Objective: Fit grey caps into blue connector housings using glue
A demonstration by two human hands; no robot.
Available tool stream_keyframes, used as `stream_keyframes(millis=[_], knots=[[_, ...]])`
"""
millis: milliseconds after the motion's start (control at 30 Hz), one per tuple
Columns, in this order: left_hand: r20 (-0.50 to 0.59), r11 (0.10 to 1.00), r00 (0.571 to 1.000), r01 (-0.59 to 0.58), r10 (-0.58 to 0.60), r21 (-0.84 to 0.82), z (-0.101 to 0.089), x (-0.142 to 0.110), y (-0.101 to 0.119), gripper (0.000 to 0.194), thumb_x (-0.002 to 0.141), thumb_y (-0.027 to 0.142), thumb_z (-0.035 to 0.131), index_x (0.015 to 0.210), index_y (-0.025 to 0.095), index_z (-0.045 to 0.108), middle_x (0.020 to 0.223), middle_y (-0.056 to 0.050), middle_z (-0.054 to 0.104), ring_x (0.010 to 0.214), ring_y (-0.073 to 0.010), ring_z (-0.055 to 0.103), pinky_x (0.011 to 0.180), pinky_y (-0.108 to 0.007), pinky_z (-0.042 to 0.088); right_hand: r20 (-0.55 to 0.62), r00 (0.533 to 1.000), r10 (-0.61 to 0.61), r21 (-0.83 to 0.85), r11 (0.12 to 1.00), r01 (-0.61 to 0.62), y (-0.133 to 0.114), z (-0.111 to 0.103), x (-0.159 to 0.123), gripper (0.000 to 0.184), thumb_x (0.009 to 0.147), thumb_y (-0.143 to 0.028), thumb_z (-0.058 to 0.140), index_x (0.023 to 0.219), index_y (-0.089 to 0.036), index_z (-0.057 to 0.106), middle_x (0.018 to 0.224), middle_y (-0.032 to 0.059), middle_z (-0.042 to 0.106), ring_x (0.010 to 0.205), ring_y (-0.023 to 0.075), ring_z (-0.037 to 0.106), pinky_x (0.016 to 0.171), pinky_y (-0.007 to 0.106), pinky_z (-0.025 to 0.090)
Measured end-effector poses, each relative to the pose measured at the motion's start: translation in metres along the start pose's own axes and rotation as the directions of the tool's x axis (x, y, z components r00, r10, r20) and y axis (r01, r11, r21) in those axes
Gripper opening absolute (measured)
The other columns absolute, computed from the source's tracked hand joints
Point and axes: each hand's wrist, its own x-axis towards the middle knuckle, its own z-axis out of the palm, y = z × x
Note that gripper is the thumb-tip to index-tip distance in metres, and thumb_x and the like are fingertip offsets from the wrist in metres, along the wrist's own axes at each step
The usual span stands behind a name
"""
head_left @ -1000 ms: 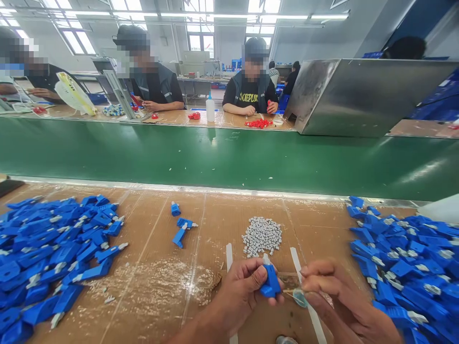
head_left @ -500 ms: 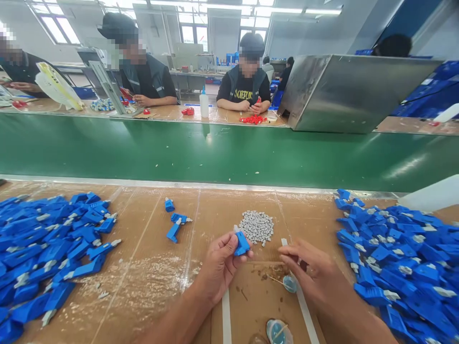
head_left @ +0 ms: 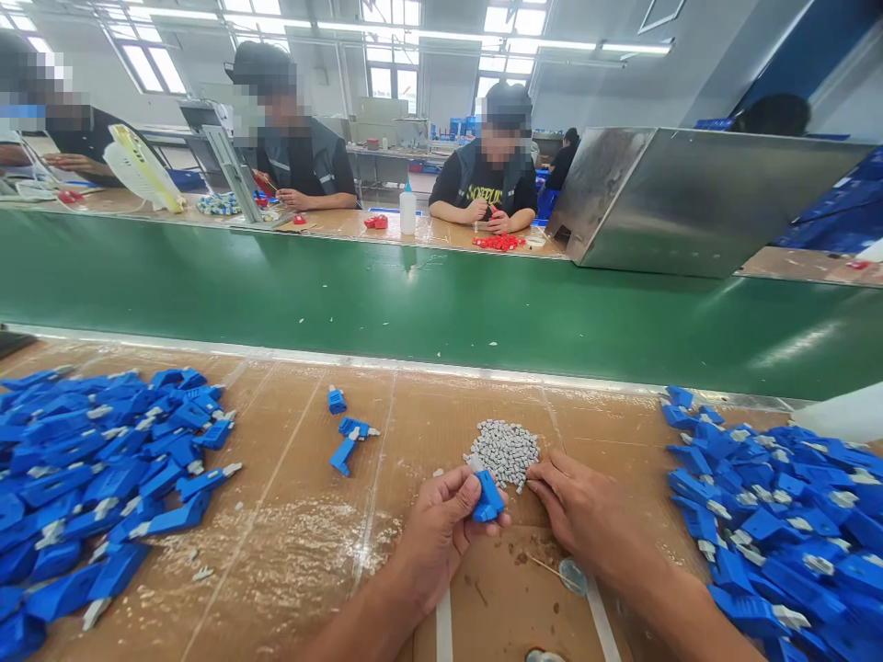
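My left hand [head_left: 448, 524] grips a blue plastic part [head_left: 488, 496] with a pale grey tip, thumb on one side and fingers beneath. At the right edge of a heap of small grey pieces [head_left: 509, 449] is my right hand [head_left: 579, 506], its fingertips drawn together and touching the heap's edge. Whether a piece lies between those fingertips I cannot make out. Just below the right hand sits a small clear cup [head_left: 572, 576] of bluish stuff, with a thin wooden stick [head_left: 544, 564] leaning on it.
Piles of blue parts with grey tips lie at the left [head_left: 103, 478] and the right [head_left: 793, 524]. Several loose blue parts [head_left: 343, 455] rest left of centre. Beyond the table runs a green conveyor belt [head_left: 414, 303]; people sit behind it, near a metal housing [head_left: 704, 198].
My right hand has moved forward from above the cup to the edge of the grey heap. My left hand still holds the blue part. The view has shifted slightly.
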Motion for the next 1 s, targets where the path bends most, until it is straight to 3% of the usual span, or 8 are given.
stream_keyframes(millis=[133, 300, 367, 433, 467, 500, 867, 1000], knots=[[0.007, 1.000, 1.000, -0.006, 0.005, 0.008, 0.000, -0.001, -0.001, 0.049, 0.076, 0.053, 0.093, 0.086, 0.010, 0.071, 0.086, -0.009, 0.073, 0.074, -0.0145, 0.072, 0.063, -0.018, 0.052, -0.003, 0.999, 0.036, 0.085, 0.996, -0.036, -0.005, -0.003, 0.007, 0.028, 0.103, -0.024, 0.050, 0.080, -0.022, 0.068, 0.080, 0.0080, 0.066, 0.069, 0.0226, 0.060, 0.064, 0.033, 0.048], [0.038, 0.998, 0.999, -0.031, 0.029, 0.052, 0.001, -0.002, -0.007, 0.052, 0.077, 0.058, 0.090, 0.089, 0.011, 0.072, 0.084, -0.009, 0.072, 0.072, -0.0157, 0.071, 0.063, -0.022, 0.051, 0.082, 0.986, 0.146, 0.402, 0.900, -0.167, -0.024, -0.021, -0.001, 0.036, 0.108, -0.045, 0.049, 0.086, -0.021, 0.066, 0.071, 0.0015, 0.066, 0.061, 0.0190, 0.063, 0.057, 0.030, 0.052], [0.084, 0.994, 0.996, -0.047, 0.039, 0.094, 0.004, -0.003, -0.011, 0.054, 0.079, 0.061, 0.088, 0.089, 0.011, 0.073, 0.082, -0.008, 0.071, 0.070, -0.0154, 0.069, 0.062, -0.023, 0.050, 0.195, 0.946, 0.258, 0.682, 0.658, -0.320, -0.037, -0.024, -0.008, 0.040, 0.102, -0.056, 0.061, 0.087, -0.020, 0.067, 0.070, 0.0000, 0.064, 0.059, 0.0163, 0.062, 0.054, 0.026, 0.050], [0.129, 0.990, 0.991, -0.057, 0.040, 0.131, 0.006, -0.005, -0.014, 0.055, 0.081, 0.064, 0.085, 0.087, 0.011, 0.073, 0.078, -0.007, 0.069, 0.067, -0.0144, 0.065, 0.063, -0.024, 0.049, 0.319, 0.888, 0.331, 0.855, 0.305, -0.420, -0.050, -0.023, -0.014, 0.045, 0.089, -0.062, 0.078, 0.083, -0.018, 0.070, 0.071, 0.0001, 0.064, 0.063, 0.0152, 0.061, 0.055, 0.025, 0.048], [0.143, 0.988, 0.989, -0.060, 0.039, 0.145, 0.007, -0.006, -0.015, 0.055, 0.081, 0.065, 0.084, 0.087, 0.011, 0.073, 0.076, -0.006, 0.068, 0.066, -0.0139, 0.063, 0.063, -0.024, 0.050, 0.353, 0.869, 0.346, 0.882, 0.186, -0.433, -0.056, -0.021, -0.017, 0.046, 0.084, -0.062, 0.084, 0.080, -0.017, 0.071, 0.071, 0.0002, 0.064, 0.064, 0.0154, 0.062, 0.056, 0.025, 0.047], [0.151, 0.985, 0.988, -0.062, 0.037, 0.158, 0.008, -0.008, -0.016, 0.056, 0.082, 0.066, 0.083, 0.087, 0.011, 0.073, 0.076, -0.006, 0.067, 0.066, -0.0135, 0.062, 0.063, -0.025, 0.050, 0.359, 0.862, 0.358, 0.891, 0.142, -0.430, -0.062, -0.019, -0.018, 0.046, 0.082, -0.061, 0.086, 0.079, -0.017, 0.073, 0.070, 0.0002, 0.064, 0.065, 0.0157, 0.063, 0.057, 0.025, 0.046], [0.170, 0.955, 0.982, -0.130, 0.087, 0.265, 0.006, -0.010, -0.016, 0.052, 0.087, 0.064, 0.078, 0.088, 0.013, 0.071, 0.074, -0.004, 0.066, 0.063, -0.0119, 0.058, 0.063, -0.024, 0.048, 0.285, 0.842, 0.458, 0.894, 0.191, -0.406, -0.075, -0.001, -0.025, 0.049, 0.085, -0.066, 0.082, 0.082, -0.018, 0.075, 0.067, 0.0007, 0.065, 0.062, 0.0177, 0.064, 0.050, 0.024, 0.044], [0.157, 0.949, 0.983, -0.139, 0.097, 0.283, 0.009, -0.010, -0.015, 0.052, 0.086, 0.065, 0.078, 0.085, 0.014, 0.069, 0.069, -0.002, 0.062, 0.061, -0.0116, 0.056, 0.061, -0.024, 0.048, 0.231, 0.859, 0.456, 0.882, 0.275, -0.383, -0.080, -0.002, -0.024, 0.045, 0.088, -0.064, 0.080, 0.081, -0.019, 0.074, 0.067, 0.0024, 0.070, 0.062, 0.0173, 0.061, 0.055, 0.026, 0.047]])
